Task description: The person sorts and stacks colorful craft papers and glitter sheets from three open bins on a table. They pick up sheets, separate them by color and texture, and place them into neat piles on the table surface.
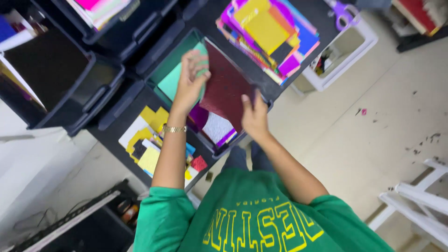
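Dark red glitter sheet (pixel 226 86), rectangular, sparkly surface, held tilted over a black bin (pixel 163 63) on a dark tabletop. Left hand (pixel 189 81) lies against the sheet's left edge, fingers curled over it, thumb side pressing a teal sheet (pixel 170 81) just behind. Right hand (pixel 254 116) pinches the sheet's lower right corner, thumb on top. Gold bracelet (pixel 174 129) on the left wrist. Inside the bin, below the red sheet: one silver glitter sheet (pixel 217 127) and purple sheets beside it. A loose pile of yellow, white and red scraps (pixel 147 144) sits near the left forearm. One fanned stack of bright coloured paper (pixel 270 35) lies beyond the bin; purple scissors (pixel 343 11) at its far side. Two more black bins (pixel 70 88) stand to the left.
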